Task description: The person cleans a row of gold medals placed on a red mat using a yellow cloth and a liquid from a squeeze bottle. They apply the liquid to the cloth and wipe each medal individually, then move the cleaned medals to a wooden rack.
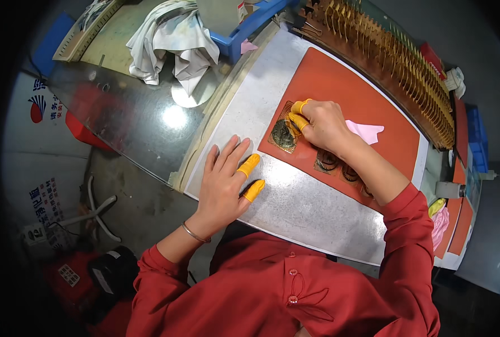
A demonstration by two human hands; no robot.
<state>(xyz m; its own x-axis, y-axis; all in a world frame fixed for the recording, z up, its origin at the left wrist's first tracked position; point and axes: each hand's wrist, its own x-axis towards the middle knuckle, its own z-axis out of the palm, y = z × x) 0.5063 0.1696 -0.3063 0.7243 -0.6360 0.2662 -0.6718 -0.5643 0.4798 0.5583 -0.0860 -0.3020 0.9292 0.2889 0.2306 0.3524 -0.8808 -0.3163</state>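
Note:
On the orange-red mat (340, 78), my right hand (324, 124) bends over a small gold-edged plate with a dark round pattern (282, 136). Its thumb and a finger wear yellow finger cots and are closed together at the plate's upper right. A thin gold-coloured bit shows at those fingertips, too small to make out. My left hand (225, 178) lies on the grey work surface (295, 196) left of the mat, holding nothing, with fingers apart and yellow cots on thumb and index finger. Several similar dark-patterned plates (326, 162) lie under and beside my right forearm, partly hidden.
A pink cloth (365, 132) lies on the mat beyond my right wrist. Along the far right edge stands a long brown rack (396, 67) of gold-coloured pieces. White cloth (174, 39) hangs near a blue tray (244, 28) at the back. A small bottle (449, 190) stands far right.

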